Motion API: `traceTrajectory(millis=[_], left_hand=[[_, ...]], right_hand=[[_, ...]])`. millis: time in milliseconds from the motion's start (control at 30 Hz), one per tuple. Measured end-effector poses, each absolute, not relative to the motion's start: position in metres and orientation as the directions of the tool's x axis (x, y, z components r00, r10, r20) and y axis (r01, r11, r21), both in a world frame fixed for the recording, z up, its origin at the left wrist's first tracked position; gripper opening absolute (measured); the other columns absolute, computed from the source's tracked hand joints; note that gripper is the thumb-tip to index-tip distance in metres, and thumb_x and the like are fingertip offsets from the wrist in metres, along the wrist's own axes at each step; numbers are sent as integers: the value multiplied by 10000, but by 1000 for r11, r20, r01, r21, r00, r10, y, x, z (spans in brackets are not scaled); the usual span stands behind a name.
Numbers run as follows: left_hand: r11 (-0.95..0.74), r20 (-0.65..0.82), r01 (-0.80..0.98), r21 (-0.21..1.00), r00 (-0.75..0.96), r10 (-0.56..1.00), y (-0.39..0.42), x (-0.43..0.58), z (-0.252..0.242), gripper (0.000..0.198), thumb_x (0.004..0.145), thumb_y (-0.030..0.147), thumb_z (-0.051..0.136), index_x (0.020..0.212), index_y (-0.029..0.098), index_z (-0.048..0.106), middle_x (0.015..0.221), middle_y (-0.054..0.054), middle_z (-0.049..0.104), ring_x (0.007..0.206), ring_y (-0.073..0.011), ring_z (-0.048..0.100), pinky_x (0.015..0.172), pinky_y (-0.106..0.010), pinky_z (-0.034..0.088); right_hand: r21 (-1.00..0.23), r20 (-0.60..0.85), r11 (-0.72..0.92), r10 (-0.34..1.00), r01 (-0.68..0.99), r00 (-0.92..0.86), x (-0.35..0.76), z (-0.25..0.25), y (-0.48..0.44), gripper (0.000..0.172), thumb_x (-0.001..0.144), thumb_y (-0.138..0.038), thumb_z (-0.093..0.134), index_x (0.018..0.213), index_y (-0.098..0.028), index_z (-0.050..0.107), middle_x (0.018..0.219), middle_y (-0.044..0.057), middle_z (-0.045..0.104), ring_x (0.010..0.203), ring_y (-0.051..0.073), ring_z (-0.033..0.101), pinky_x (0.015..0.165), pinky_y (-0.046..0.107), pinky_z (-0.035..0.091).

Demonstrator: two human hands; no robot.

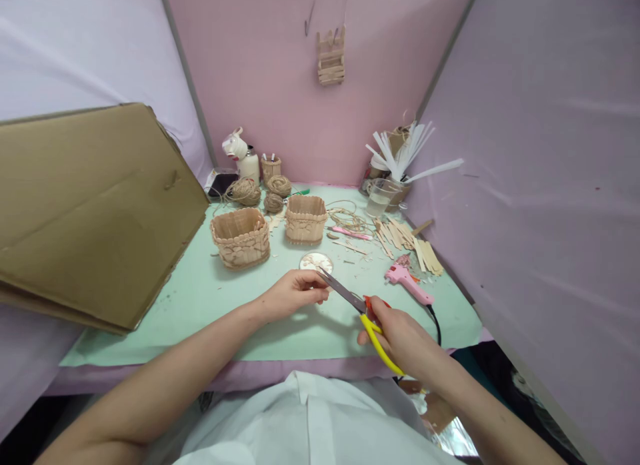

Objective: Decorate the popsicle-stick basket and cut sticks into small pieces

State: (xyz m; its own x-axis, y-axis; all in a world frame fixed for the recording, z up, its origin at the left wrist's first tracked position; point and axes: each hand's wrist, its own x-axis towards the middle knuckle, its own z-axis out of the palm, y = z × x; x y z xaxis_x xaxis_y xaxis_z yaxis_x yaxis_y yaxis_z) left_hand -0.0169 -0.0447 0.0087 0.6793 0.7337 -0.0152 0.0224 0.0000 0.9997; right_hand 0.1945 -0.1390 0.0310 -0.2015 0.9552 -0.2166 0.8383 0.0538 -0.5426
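My right hand (403,338) grips a pair of scissors (350,298) with yellow and red handles; the blades point up and left toward my left hand. My left hand (295,293) is closed in a pinch right at the blade tips, on something too small to make out. Just beyond the blade tips a small round disc (315,261) lies on the mint green mat (210,298). Two baskets made of wooden sticks stand farther back, a wider one (241,237) on the left and a smaller one (306,218) in the middle.
A pink glue gun (407,283) lies to the right, its black cord running off the edge. Loose wooden sticks (407,241), twine balls (260,190), a glass cup (380,197) and a jar of white strips (400,155) fill the back. Large cardboard (90,205) leans at left.
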Motion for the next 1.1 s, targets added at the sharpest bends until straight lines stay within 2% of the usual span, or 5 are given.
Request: traceTrajectory(millis=[133, 267, 533, 900, 1100], left_hand=[[22, -25, 12, 1000, 684, 729, -45, -16, 9, 171, 711, 270, 624, 812, 133, 645, 698, -1, 570, 663, -105, 495, 617, -222, 378], [60, -33, -17, 998, 668, 744, -45, -15, 8, 238, 726, 311, 632, 881, 130, 642, 673, 3, 570, 610, -87, 493, 581, -215, 369], [117, -56, -50, 992, 653, 755, -43, -13, 5, 226, 693, 297, 659, 831, 126, 603, 660, -2, 590, 542, -82, 513, 527, -211, 378], [129, -70, -58, 990, 587, 807, -41, -13, 1, 226, 662, 288, 678, 783, 136, 563, 643, 10, 593, 531, -82, 527, 512, -206, 375], [76, -41, -35, 997, 585, 810, -42, -13, 2, 200, 685, 276, 660, 782, 138, 554, 642, 13, 578, 544, -82, 523, 523, -204, 381]], right_hand=[[-601, -200, 52, 956, 798, -213, 198, 26, -137, 77, 830, -203, 365, 780, -230, 313, 736, -8, 639, 597, 140, 513, 551, 236, 299], [-669, -166, 31, 968, 742, -190, 207, 20, -132, 141, 841, -310, 391, 743, -226, 332, 707, -26, 538, 623, 136, 460, 568, 238, 329], [-787, -165, -17, 969, 616, -184, 210, 19, -128, 246, 851, -428, 381, 747, -205, 385, 700, -26, 460, 638, 127, 416, 576, 243, 335], [-797, -157, -23, 973, 603, -171, 203, 14, -123, 253, 808, -427, 457, 717, -204, 379, 667, -40, 391, 611, 116, 363, 550, 236, 315], [-783, -168, -29, 971, 621, -167, 201, 18, -123, 265, 828, -447, 401, 722, -205, 376, 675, -35, 401, 623, 125, 378, 565, 246, 322]])
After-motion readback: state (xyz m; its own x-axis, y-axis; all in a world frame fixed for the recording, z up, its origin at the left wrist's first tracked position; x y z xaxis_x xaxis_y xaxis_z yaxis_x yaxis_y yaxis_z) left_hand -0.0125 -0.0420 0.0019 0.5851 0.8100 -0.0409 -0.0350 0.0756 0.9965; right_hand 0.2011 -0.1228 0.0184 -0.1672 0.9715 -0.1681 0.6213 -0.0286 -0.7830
